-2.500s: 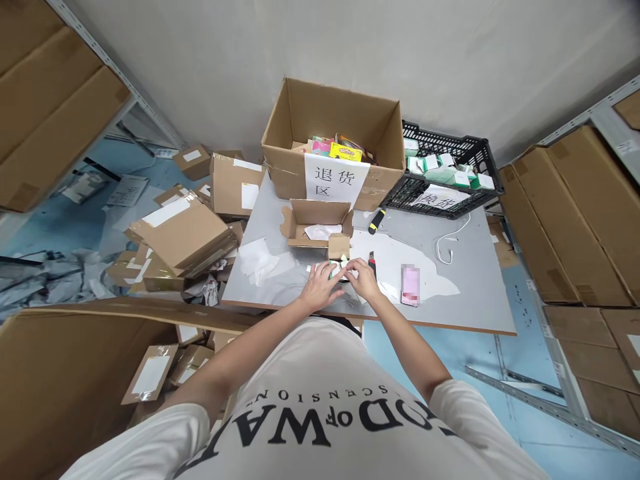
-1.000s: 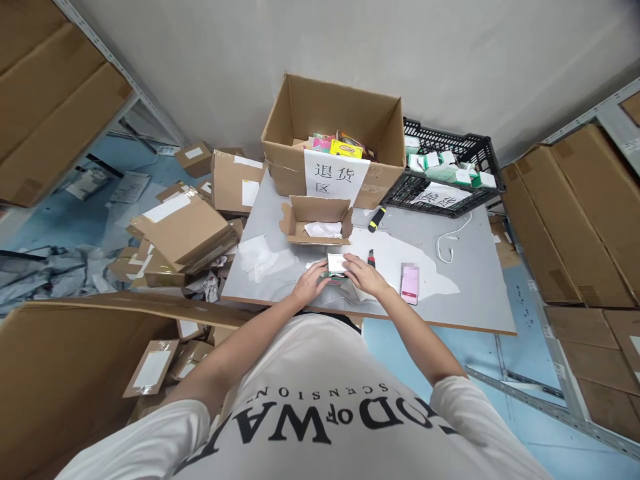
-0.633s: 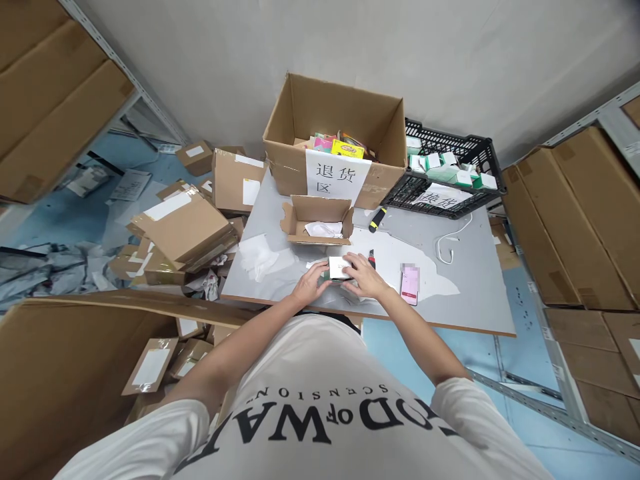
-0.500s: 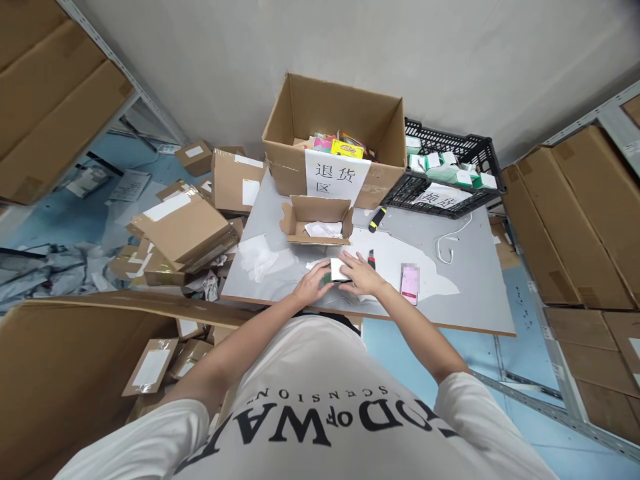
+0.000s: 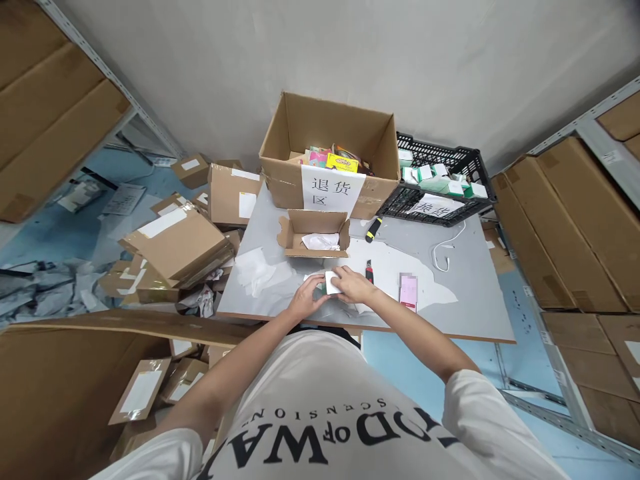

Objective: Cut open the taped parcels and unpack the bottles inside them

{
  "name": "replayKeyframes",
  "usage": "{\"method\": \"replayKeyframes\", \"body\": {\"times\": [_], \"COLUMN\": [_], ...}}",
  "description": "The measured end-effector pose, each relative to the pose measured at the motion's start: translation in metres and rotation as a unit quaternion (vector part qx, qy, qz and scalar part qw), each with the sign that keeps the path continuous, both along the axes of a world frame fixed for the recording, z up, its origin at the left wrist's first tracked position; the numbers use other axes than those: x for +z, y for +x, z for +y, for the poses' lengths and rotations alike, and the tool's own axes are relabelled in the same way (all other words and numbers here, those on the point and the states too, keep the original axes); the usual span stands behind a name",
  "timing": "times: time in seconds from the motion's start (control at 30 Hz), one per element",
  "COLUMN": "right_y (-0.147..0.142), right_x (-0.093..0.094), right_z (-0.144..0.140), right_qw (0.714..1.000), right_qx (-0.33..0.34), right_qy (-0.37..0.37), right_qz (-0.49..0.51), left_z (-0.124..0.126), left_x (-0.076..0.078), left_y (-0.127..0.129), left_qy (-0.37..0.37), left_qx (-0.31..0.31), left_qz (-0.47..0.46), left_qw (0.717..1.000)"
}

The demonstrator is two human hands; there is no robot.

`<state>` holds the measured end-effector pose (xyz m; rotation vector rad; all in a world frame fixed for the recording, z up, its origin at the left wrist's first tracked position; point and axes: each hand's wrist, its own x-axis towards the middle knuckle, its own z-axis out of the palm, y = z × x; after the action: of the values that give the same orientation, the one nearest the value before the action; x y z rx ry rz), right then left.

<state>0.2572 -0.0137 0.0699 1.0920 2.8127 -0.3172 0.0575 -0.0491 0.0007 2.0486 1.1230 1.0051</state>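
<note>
While you stand at the near edge of the bench (image 5: 450, 313), your left hand (image 5: 303, 301) and right hand (image 5: 353, 285) both close on one small white-and-green carton (image 5: 331, 282), held just above the bench top between them. It looks light and thin-walled — likely to dent if squeezed, so grip it by its edges and corners rather than the flat faces. Just right of your right hand lie one small red-handled cutter (image 5: 369, 271) and one pink phone (image 5: 409, 292), apart from each other. Beyond the carton sits one open mailer box (image 5: 314, 235) with white paper inside. Farther back you have one yellow-handled knife (image 5: 373, 229) and one white cable (image 5: 445, 245), then one large cardboard box (image 5: 327, 150) with a paper sign and, beside it, one black crate (image 5: 440, 187) of small green-and-white cartons — too many to count surely.
</note>
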Motion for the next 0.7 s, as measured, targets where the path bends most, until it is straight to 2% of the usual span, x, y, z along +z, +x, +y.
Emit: {"method": "replayKeyframes", "body": {"times": [0.23,0.43,0.57,0.7], "right_y": [0.001,0.020,0.042,0.072], "right_x": [0.011,0.033,0.060,0.104], "right_z": [0.004,0.014,0.021,0.026], "right_qw": [1.000,1.000,0.999,0.997], "right_qx": [0.010,0.013,-0.005,-0.028], "right_qy": [-0.009,-0.006,-0.019,-0.019], "right_qz": [-0.014,0.009,0.039,0.073], "left_z": [0.002,0.007,0.011,0.011], "left_x": [-0.009,-0.014,-0.017,-0.019], "left_y": [-0.021,-0.031,-0.032,-0.031], "left_qy": [-0.018,-0.027,-0.040,-0.059], "left_qx": [0.019,0.017,0.017,0.009], "left_qz": [0.014,0.030,0.048,0.065], "left_qw": [1.000,0.999,0.998,0.996]}}
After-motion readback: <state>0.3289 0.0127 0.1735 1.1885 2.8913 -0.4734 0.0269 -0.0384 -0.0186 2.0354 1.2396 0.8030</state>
